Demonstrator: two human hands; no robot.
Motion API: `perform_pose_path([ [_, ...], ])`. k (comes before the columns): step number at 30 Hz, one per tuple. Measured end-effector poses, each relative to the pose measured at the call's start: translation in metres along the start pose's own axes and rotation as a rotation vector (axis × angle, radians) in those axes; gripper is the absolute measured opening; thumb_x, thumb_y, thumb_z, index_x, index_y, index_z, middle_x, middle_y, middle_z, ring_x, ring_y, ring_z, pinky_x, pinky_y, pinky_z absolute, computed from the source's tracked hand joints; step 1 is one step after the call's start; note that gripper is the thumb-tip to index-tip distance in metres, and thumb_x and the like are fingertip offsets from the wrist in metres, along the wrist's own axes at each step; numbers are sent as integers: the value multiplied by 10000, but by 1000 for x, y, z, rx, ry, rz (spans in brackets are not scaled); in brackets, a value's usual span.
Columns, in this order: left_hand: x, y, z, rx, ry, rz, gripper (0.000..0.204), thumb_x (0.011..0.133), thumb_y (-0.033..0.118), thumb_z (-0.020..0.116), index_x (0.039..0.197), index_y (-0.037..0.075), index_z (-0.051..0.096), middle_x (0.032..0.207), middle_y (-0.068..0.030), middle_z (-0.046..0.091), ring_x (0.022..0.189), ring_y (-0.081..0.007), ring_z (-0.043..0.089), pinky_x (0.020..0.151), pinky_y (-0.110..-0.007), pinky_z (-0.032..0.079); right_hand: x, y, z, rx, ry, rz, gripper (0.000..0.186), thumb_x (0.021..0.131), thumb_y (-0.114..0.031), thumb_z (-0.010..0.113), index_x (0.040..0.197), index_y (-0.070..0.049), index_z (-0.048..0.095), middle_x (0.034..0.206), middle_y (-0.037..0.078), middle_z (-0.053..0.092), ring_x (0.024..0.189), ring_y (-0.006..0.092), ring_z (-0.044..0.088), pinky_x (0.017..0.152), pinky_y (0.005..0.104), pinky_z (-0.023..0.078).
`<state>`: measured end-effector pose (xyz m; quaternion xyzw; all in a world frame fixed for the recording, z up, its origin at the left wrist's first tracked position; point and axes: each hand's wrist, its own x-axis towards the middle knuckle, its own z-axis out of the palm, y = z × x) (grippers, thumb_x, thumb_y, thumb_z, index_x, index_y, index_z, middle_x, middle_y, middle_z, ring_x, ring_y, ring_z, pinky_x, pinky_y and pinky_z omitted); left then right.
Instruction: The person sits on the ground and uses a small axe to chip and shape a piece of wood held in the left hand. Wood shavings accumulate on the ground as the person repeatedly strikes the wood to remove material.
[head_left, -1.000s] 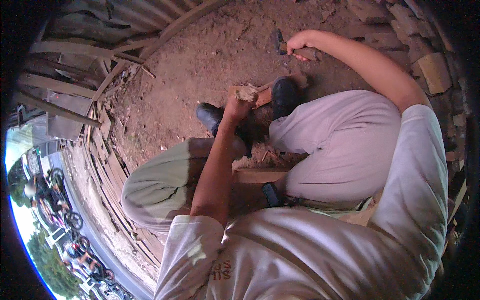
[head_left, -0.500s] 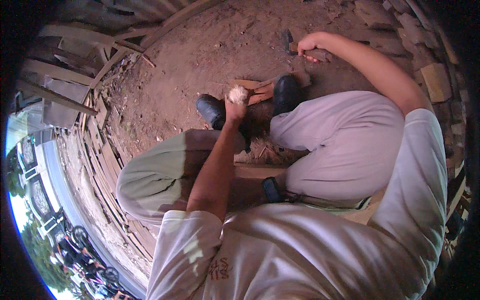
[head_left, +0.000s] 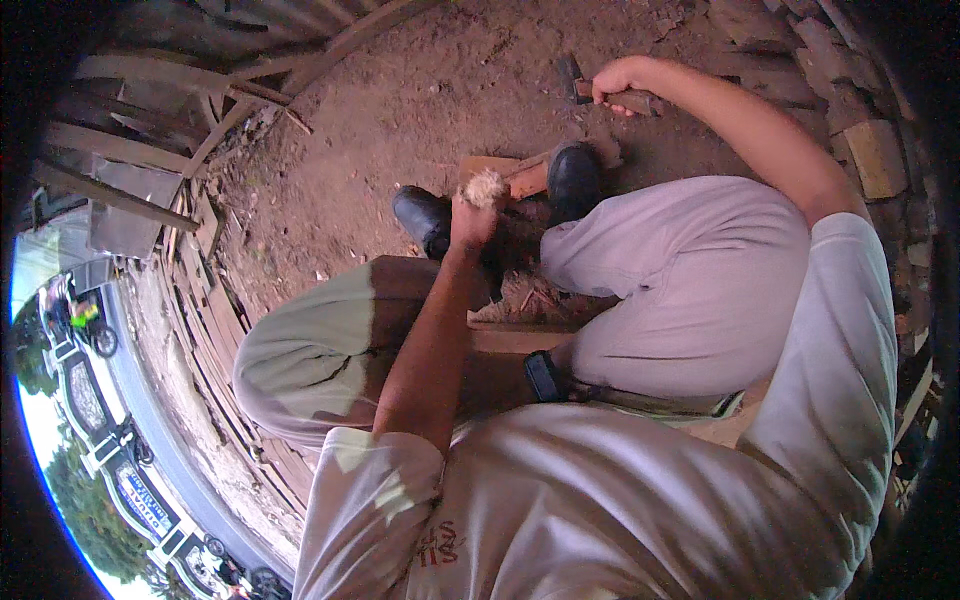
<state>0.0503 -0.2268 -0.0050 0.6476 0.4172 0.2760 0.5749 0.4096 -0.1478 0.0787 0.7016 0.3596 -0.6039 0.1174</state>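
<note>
My left hand (head_left: 472,222) is closed around an upright wooden handle whose pale top end (head_left: 485,188) is frayed and fuzzy; its lower part is hidden below the fist. Just beyond it, a reddish-brown piece of wood (head_left: 530,179) lies on the ground between my two dark shoes. Out to the far right, my right hand (head_left: 622,84) grips a hammer by its wooden handle (head_left: 636,102). The dark hammer head (head_left: 570,79) points left, held apart from the frayed handle.
Brown dirt ground (head_left: 360,130) with scattered chips spreads ahead. Wooden beams (head_left: 130,143) lean at the far left, and long planks (head_left: 225,320) lie below them. Wood blocks (head_left: 872,158) are stacked at the right. Beyond the planks runs a road (head_left: 165,425) with motorcycles.
The frayed handle top has shifted slightly right with my left hand. The hammer has moved a little up and left. Motorcycles on the road have changed places.
</note>
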Motion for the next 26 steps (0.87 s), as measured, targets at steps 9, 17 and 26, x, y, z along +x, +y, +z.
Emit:
perform_pose_path([
  [9, 22, 28, -2, 441, 40, 292, 220, 831, 220, 627, 902, 12, 651, 821, -107, 685, 788, -243, 661, 726, -364, 505, -14, 6, 3, -110, -39, -26, 266, 907, -211, 472, 698, -46, 486, 556, 90, 502, 463, 219, 515, 479, 428, 462],
  [17, 38, 64, -45, 24, 229, -112, 233, 865, 216, 608, 860, -17, 611, 688, -72, 661, 639, -179, 676, 567, -339, 520, -12, -3, 3, -113, -56, 7, 223, 895, -212, 515, 746, -50, 478, 575, 56, 492, 471, 172, 482, 465, 348, 459],
  [26, 36, 13, -67, 199, 203, -53, 293, 846, 313, 709, 983, 59, 657, 920, -119, 704, 723, -256, 688, 675, -428, 572, 0, 1, 8, -37, -78, 1, 170, 855, -247, 582, 829, -88, 530, 595, 96, 528, 481, 189, 539, 458, 390, 488],
])
